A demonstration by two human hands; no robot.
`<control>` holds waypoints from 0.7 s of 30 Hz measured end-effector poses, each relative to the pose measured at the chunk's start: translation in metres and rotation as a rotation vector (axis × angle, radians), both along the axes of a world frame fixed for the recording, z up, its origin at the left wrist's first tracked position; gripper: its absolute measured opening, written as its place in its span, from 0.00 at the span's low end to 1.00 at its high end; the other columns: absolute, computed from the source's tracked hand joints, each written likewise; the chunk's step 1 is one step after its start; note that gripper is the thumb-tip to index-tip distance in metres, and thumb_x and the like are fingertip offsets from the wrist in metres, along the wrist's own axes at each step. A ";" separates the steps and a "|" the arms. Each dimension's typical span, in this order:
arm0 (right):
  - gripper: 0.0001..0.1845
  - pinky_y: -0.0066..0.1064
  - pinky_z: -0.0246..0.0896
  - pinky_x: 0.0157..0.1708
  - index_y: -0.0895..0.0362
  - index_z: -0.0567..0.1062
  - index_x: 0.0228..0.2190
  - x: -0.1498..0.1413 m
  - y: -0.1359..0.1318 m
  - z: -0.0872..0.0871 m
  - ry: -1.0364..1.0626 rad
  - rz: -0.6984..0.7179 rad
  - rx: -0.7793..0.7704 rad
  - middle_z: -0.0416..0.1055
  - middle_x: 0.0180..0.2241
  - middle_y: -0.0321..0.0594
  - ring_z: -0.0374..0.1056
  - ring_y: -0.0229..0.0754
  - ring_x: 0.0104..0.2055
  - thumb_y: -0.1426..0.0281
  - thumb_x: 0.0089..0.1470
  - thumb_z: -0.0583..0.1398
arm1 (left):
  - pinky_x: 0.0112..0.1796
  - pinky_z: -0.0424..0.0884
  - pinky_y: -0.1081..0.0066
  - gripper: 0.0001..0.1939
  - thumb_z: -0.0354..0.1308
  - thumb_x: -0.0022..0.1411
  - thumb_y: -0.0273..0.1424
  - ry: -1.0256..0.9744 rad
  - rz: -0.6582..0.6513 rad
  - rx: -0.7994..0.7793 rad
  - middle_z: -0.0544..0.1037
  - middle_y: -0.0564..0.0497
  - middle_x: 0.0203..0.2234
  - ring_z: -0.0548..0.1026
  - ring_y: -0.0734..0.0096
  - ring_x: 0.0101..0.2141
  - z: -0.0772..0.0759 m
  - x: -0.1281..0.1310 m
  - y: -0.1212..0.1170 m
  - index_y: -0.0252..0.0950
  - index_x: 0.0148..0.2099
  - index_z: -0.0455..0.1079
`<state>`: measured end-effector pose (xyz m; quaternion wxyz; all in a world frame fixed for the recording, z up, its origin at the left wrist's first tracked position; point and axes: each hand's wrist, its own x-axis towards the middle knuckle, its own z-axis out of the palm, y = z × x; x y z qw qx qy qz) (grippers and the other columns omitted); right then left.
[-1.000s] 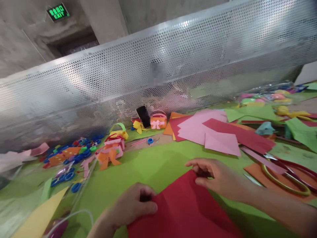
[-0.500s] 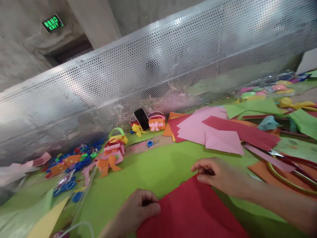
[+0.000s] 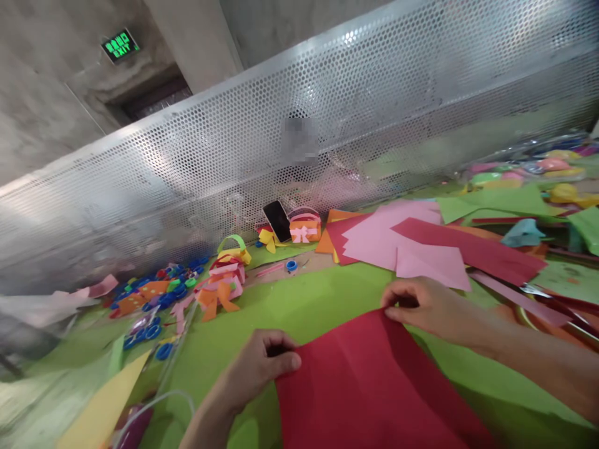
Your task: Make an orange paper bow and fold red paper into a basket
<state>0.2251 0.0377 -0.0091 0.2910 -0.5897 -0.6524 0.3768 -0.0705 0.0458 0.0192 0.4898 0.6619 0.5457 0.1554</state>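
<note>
A large red paper sheet lies on the green table cover right in front of me. My left hand pinches its near left corner between thumb and curled fingers. My right hand pinches the far corner, thumb on top of the sheet. Both hands are closed on the paper, and a faint crease runs down the sheet between them.
Pink, red and orange sheets are piled at the back right. Small paper baskets, blue tape rolls and a phone stand along a perforated metal screen. A yellow sheet lies at front left, a hoop at right.
The view has shifted a little. Both hands keep their pinch on the red sheet, and the right hand has moved slightly right and further from me with its corner.
</note>
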 end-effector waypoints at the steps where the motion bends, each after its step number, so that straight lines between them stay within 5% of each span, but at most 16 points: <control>1: 0.09 0.29 0.57 0.27 0.55 0.75 0.24 0.001 0.000 0.006 0.011 -0.003 0.021 0.72 0.23 0.36 0.65 0.40 0.27 0.64 0.42 0.57 | 0.24 0.57 0.74 0.19 0.64 0.44 0.46 0.004 -0.003 0.064 0.69 0.55 0.18 0.63 0.75 0.22 0.005 0.001 0.000 0.32 0.27 0.74; 3: 0.10 0.30 0.59 0.26 0.55 0.75 0.24 0.004 -0.003 0.022 0.040 -0.002 0.055 0.72 0.23 0.36 0.66 0.40 0.26 0.63 0.43 0.57 | 0.26 0.62 0.73 0.15 0.62 0.50 0.43 0.054 0.028 0.341 0.73 0.52 0.20 0.68 0.72 0.24 0.019 0.004 -0.004 0.34 0.27 0.76; 5: 0.11 0.30 0.60 0.25 0.54 0.75 0.25 0.009 -0.011 0.043 0.032 -0.012 0.179 0.73 0.24 0.37 0.67 0.40 0.26 0.61 0.46 0.57 | 0.30 0.66 0.71 0.12 0.58 0.57 0.38 0.156 0.088 0.815 0.76 0.51 0.24 0.72 0.70 0.27 0.035 0.006 -0.016 0.38 0.29 0.77; 8: 0.09 0.33 0.65 0.30 0.49 0.76 0.26 0.020 -0.034 0.067 -0.058 -0.004 0.582 0.77 0.30 0.37 0.71 0.43 0.31 0.62 0.51 0.58 | 0.36 0.67 0.69 0.06 0.60 0.59 0.28 0.373 0.126 1.555 0.77 0.53 0.27 0.72 0.70 0.30 0.053 0.003 -0.046 0.43 0.36 0.78; 10: 0.08 0.33 0.67 0.35 0.47 0.76 0.27 0.027 -0.052 0.066 -0.137 0.039 0.826 0.77 0.32 0.36 0.73 0.44 0.34 0.65 0.54 0.57 | 0.39 0.67 0.67 0.11 0.58 0.60 0.24 0.510 0.056 1.751 0.78 0.52 0.30 0.72 0.68 0.33 0.051 -0.002 -0.068 0.43 0.43 0.76; 13: 0.10 0.29 0.68 0.32 0.47 0.75 0.32 0.030 -0.076 0.035 -0.276 0.135 0.927 0.77 0.34 0.35 0.73 0.41 0.34 0.72 0.56 0.55 | 0.37 0.68 0.67 0.12 0.52 0.64 0.24 0.620 -0.219 1.659 0.80 0.50 0.33 0.74 0.67 0.35 0.025 -0.008 -0.093 0.38 0.47 0.73; 17: 0.18 0.30 0.62 0.26 0.53 0.74 0.29 0.022 -0.103 -0.019 -0.420 0.269 0.813 0.73 0.29 0.37 0.68 0.39 0.30 0.82 0.52 0.48 | 0.35 0.70 0.69 0.12 0.48 0.65 0.21 0.559 -0.405 1.450 0.79 0.49 0.30 0.75 0.69 0.33 -0.021 -0.007 -0.108 0.32 0.44 0.72; 21: 0.21 0.31 0.59 0.30 0.54 0.74 0.29 0.016 -0.121 -0.036 -0.484 0.326 0.666 0.71 0.31 0.39 0.66 0.40 0.32 0.86 0.49 0.47 | 0.31 0.71 0.70 0.13 0.46 0.66 0.21 0.519 -0.492 1.244 0.77 0.47 0.30 0.74 0.68 0.31 -0.040 -0.009 -0.115 0.29 0.46 0.70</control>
